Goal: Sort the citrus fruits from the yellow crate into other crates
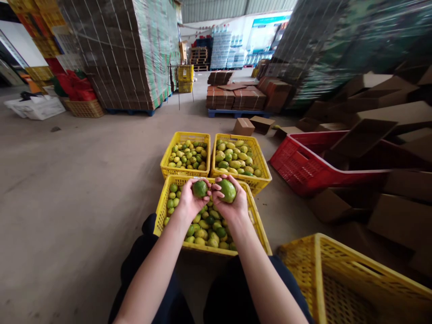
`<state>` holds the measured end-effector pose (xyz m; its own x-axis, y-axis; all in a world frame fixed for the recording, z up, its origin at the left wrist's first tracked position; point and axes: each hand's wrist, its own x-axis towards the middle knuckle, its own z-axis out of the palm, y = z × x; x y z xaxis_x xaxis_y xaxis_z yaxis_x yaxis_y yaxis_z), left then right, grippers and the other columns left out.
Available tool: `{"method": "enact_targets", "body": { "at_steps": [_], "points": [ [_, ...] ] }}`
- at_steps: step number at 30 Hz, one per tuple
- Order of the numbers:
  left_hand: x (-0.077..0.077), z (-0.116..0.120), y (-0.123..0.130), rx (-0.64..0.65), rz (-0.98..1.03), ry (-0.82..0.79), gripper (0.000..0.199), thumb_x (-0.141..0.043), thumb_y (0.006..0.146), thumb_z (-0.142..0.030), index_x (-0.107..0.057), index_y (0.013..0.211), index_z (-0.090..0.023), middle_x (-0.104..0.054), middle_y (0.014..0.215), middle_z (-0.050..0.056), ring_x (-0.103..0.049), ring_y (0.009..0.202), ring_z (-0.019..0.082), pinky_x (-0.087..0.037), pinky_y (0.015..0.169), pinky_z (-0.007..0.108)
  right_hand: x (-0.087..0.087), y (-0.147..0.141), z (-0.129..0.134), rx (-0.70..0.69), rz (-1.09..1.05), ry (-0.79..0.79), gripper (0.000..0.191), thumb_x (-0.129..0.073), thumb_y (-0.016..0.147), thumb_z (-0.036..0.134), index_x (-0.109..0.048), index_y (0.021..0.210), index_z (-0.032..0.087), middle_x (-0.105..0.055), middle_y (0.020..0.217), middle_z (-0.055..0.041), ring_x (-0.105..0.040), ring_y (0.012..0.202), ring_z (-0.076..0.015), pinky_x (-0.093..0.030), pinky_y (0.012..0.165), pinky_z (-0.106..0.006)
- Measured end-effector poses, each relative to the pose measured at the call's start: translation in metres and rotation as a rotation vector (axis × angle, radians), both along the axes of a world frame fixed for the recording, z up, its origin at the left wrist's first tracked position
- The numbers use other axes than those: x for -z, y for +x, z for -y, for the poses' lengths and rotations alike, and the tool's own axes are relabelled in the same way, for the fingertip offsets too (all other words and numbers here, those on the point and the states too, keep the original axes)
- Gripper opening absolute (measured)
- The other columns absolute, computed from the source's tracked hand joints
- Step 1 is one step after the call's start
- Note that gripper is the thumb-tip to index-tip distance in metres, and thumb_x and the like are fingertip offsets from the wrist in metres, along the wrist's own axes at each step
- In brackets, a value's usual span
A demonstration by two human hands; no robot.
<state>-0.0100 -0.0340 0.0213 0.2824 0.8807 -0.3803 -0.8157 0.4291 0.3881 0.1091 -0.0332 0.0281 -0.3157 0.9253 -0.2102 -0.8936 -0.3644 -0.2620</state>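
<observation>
My left hand (189, 201) is closed around a dark green lemon (200, 189). In my right hand (238, 205) sits a larger, lighter green lemon (227, 191), fingers curled about it. Both hands are close together above the near yellow crate (261, 231), which holds many green and yellow lemons (202, 225). My forearms hide part of that crate. Just beyond it stand two more yellow crates side by side: the left one (165, 168) has smaller yellow-green lemons, the right one (263, 177) bigger ones.
A yellow crate (317, 270) stands at my lower right. Behind it are a red crate (293, 168) and heaped cardboard boxes (398, 216). Flattened cartons (248, 99) lie on a blue pallet (236, 113) ahead. Tall wrapped stacks (111, 54) rise on both sides. Concrete floor (84, 189) stretches left.
</observation>
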Motion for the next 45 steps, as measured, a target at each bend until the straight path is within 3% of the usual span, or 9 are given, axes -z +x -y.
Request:
{"method": "enact_targets", "body": {
  "at_steps": [16, 26, 31, 38, 45],
  "points": [
    [0.005, -0.001, 0.0, 0.0, 0.011, -0.013, 0.023, -0.04, 0.078, -0.019, -0.06, 0.071, -0.01, -0.059, 0.06, 0.005, -0.051, 0.044, 0.01, -0.033, 0.037, 0.018, 0.002, 0.002, -0.004, -0.054, 0.117, -0.003, 0.018, -0.038, 0.086, 0.02, -0.055, 0.089, 0.017, -0.059, 0.064, -0.0031, -0.052, 0.049, -0.0128, -0.039, 0.034, -0.017],
    [0.005, -0.001, 0.0, 0.0, 0.008, -0.005, 0.024, -0.039, 0.077, -0.019, -0.06, 0.07, -0.009, -0.06, 0.06, 0.007, -0.052, 0.045, 0.011, -0.034, 0.037, 0.018, 0.004, 0.003, -0.005, -0.043, 0.058, -0.076, 0.019, -0.036, 0.084, 0.017, -0.055, 0.088, 0.019, -0.058, 0.065, -0.0032, -0.052, 0.051, -0.0131, -0.04, 0.034, -0.017],
    [0.001, 0.001, 0.0, 0.005, 0.003, 0.021, 0.028, -0.038, 0.08, -0.02, -0.061, 0.071, -0.008, -0.062, 0.063, 0.01, -0.054, 0.048, 0.012, -0.039, 0.039, 0.017, 0.003, 0.0, -0.004, 0.019, 0.073, -0.18, 0.022, -0.034, 0.085, 0.017, -0.056, 0.085, 0.017, -0.059, 0.064, -0.0055, -0.052, 0.052, -0.0135, -0.04, 0.035, -0.017],
    [-0.006, 0.003, -0.002, -0.065, 0.062, -0.039, 0.025, -0.041, 0.084, -0.019, -0.062, 0.084, -0.005, -0.066, 0.07, 0.012, -0.064, 0.061, 0.014, -0.055, 0.055, 0.02, 0.007, 0.0, -0.006, 0.039, 0.087, -0.155, 0.018, -0.04, 0.081, 0.018, -0.058, 0.084, 0.016, -0.062, 0.069, -0.0077, -0.057, 0.058, -0.0158, -0.047, 0.042, -0.022],
    [-0.003, -0.002, 0.0, -0.038, 0.026, -0.101, 0.03, -0.038, 0.09, -0.024, -0.06, 0.084, -0.005, -0.064, 0.064, 0.011, -0.061, 0.052, 0.011, -0.052, 0.047, 0.015, 0.006, -0.001, -0.005, 0.028, 0.126, -0.171, 0.017, -0.042, 0.079, 0.016, -0.059, 0.084, 0.015, -0.063, 0.07, -0.009, -0.058, 0.059, -0.0166, -0.047, 0.043, -0.023]
  ]
}}
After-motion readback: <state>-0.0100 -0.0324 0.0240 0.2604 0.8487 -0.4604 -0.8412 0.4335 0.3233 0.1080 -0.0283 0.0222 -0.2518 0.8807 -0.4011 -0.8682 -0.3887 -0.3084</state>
